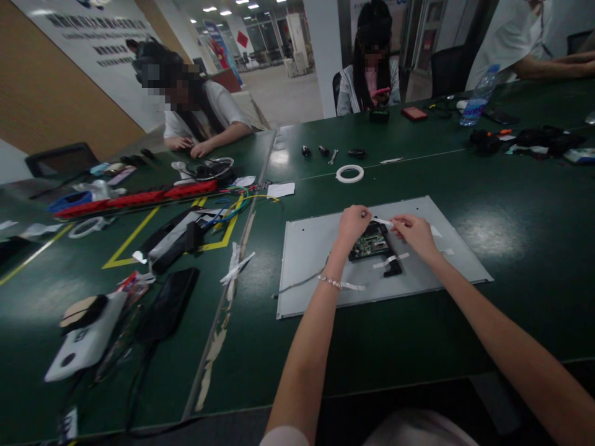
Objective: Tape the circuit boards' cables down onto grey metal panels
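Note:
Between my two hands stretches a short strip of white tape (382, 221), one end pinched by each. My left hand (354, 224), with a beaded bracelet at the wrist, is closed on its left end, over the far edge of a green circuit board (370, 243) in a dark frame. The fingers of my right hand (413, 233) close on the other end, to the right of the board. Under it all lies a light grey panel (316, 248). A black part (393, 267) sticks out from the board's near side, with a tape strip (390, 260) across it.
A tape roll (349, 174) and a small wrench (333, 157) lie beyond the panel. Cables, a black device (168, 303) and a white case (88, 337) are at left. A bottle (480, 96) stands far right. Other people sit across the table.

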Motion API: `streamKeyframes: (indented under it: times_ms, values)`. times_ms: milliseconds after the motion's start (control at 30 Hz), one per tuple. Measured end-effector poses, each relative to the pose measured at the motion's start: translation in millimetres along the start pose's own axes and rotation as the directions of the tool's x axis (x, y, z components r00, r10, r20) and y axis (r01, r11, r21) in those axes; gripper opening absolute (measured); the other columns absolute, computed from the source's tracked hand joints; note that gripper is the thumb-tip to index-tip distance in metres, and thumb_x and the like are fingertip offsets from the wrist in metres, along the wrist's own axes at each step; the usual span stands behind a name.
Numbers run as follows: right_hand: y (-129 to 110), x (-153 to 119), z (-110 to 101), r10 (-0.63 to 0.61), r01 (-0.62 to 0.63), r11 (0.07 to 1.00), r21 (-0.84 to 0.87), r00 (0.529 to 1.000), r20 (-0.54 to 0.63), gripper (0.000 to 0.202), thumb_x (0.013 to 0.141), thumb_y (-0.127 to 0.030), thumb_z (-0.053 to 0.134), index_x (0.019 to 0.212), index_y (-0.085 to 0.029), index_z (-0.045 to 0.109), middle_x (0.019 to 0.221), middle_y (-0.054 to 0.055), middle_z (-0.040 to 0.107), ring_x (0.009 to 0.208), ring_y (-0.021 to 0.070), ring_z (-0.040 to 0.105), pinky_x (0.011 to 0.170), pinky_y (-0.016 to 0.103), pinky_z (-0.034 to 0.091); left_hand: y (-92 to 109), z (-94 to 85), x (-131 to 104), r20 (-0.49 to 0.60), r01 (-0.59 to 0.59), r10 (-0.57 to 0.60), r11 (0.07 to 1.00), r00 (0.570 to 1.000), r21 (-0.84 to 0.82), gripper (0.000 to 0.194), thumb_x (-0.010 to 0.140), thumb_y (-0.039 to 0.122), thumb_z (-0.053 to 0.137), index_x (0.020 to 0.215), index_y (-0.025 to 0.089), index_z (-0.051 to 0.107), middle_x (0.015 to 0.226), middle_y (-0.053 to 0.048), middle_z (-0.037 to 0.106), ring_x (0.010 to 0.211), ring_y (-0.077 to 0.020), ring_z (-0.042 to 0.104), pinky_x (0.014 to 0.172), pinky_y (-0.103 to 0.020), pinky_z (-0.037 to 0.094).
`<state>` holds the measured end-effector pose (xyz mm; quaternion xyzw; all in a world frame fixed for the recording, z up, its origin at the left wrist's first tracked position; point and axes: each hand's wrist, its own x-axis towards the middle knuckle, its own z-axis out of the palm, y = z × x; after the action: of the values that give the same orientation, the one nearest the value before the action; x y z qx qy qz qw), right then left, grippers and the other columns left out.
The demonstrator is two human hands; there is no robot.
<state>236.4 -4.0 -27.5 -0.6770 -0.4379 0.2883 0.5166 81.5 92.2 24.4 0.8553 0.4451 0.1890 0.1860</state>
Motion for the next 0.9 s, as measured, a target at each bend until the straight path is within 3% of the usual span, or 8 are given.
streamKeyframes:
  times_ms: [167, 333, 667, 900]
  values:
    - [-1, -1, 3, -0.084, 0.074, 0.984, -0.163, 0.995, -0.05, 0.024, 0.077, -0.031, 0.058, 0.094, -0.015, 0.063, 0.068, 0.002, 0.063, 0.061, 0.0144, 0.059, 0.065, 0.026, 0.043, 4, 6.5, -3, 0.013, -0.047, 0.045, 0.971, 0.999, 0.232, 0.022, 0.09, 0.017, 0.044, 0.095, 0.016, 0.065, 0.092, -0.009, 0.068, 0.091, -0.0192, 0.06, 0.081, -0.027, 0.043]
    - [-3, 0, 8, -0.194, 0.155, 0.882, -0.446, 0.98, -0.042, 0.019, 0.081, -0.028, 0.056, 0.096, -0.018, 0.062, 0.07, 0.001, 0.063, 0.067, 0.0155, 0.059, 0.068, 0.026, 0.04, 3, 3.3, -5, 0.036, -0.068, 0.059, 0.932, 0.998, 0.356, 0.026, 0.095, 0.02, 0.037, 0.097, 0.016, 0.062, 0.098, -0.01, 0.067, 0.099, -0.0212, 0.056, 0.085, -0.03, 0.041]
    - [-5, -3, 11, -0.208, 0.161, 0.804, -0.572, 0.978, -0.019, 0.018, 0.084, -0.028, 0.054, 0.097, -0.019, 0.062, 0.075, 0.003, 0.064, 0.071, 0.0168, 0.059, 0.066, 0.025, 0.038, -2, 9.1, -6, 0.032, -0.099, 0.094, 0.917, 0.995, 0.387, 0.025, 0.095, 0.02, 0.038, 0.096, 0.017, 0.062, 0.1, -0.01, 0.064, 0.1, -0.022, 0.054, 0.085, -0.032, 0.041]
    - [-10, -5, 12, -0.193, 0.141, 0.765, -0.628, 0.981, -0.014, 0.018, 0.085, -0.028, 0.051, 0.096, -0.02, 0.063, 0.078, 0.004, 0.065, 0.071, 0.0169, 0.058, 0.064, 0.025, 0.036, -5, 12.1, -5, 0.031, -0.047, 0.039, 0.937, 0.999, 0.346, 0.016, 0.092, 0.02, 0.046, 0.1, 0.017, 0.06, 0.101, -0.008, 0.063, 0.098, -0.02, 0.056, 0.084, -0.028, 0.04]
